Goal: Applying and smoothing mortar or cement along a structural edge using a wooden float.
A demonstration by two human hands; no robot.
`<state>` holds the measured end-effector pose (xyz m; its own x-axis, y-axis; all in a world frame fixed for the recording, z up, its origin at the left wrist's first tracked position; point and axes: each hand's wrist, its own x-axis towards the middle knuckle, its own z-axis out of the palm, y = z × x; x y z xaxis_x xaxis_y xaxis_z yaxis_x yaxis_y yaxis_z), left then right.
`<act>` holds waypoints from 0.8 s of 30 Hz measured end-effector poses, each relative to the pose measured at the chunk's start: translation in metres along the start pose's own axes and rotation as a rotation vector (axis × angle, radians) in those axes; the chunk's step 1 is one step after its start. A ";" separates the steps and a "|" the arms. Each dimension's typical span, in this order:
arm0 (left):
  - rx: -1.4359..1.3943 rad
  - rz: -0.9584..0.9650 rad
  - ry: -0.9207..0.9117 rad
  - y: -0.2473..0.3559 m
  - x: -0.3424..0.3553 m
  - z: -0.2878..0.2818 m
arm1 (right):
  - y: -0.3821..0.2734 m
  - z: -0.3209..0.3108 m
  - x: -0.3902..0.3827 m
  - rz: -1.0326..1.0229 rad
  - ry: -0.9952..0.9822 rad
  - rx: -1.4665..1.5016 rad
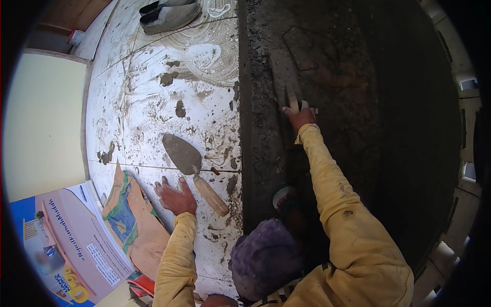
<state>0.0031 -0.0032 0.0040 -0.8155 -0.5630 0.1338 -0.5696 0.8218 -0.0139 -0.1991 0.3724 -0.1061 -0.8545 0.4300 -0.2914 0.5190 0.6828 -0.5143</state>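
Note:
My right hand (299, 116) grips the handle of a flat plastering float (282, 74), which lies on the dark wet cement (261, 153) beside the white tiles. My left hand (174, 197) rests with fingers spread on the smeared white tiles (143, 112). Just right of its fingers lies a pointed trowel (180, 152) with a cement-coated blade and wooden handle (209, 197). Dark lumps of mortar (169, 78) are scattered over the tiles above it.
Grey shoes (171, 18) stand at the top. A torn paper sack (143, 235) and printed board (61, 240) lie lower left, below a cream panel (43, 128). A sandalled foot (284, 204) is on the cement. Pale perforated blocks (468, 128) line the right edge.

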 end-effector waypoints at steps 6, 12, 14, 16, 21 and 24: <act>-0.044 -0.035 -0.045 0.005 0.000 0.004 | 0.020 0.010 0.006 -0.025 0.025 0.235; -0.014 -0.064 -0.031 -0.004 0.004 -0.004 | -0.025 -0.013 -0.033 0.116 -0.423 1.207; -0.023 -0.042 -0.016 0.003 0.003 0.001 | -0.022 0.004 -0.015 0.071 -0.477 1.172; -0.042 -0.064 -0.067 0.001 0.002 0.004 | -0.029 0.028 -0.004 0.185 -0.638 1.129; -0.030 -0.043 -0.049 0.002 -0.002 0.007 | -0.055 0.066 0.033 0.236 -0.728 1.178; -0.017 -0.035 -0.023 0.003 0.001 0.009 | -0.063 0.064 0.037 0.241 -0.794 1.241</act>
<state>0.0001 -0.0022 -0.0053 -0.7974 -0.5932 0.1111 -0.5962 0.8028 0.0070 -0.2647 0.3071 -0.1364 -0.7535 -0.2477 -0.6090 0.6452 -0.4563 -0.6128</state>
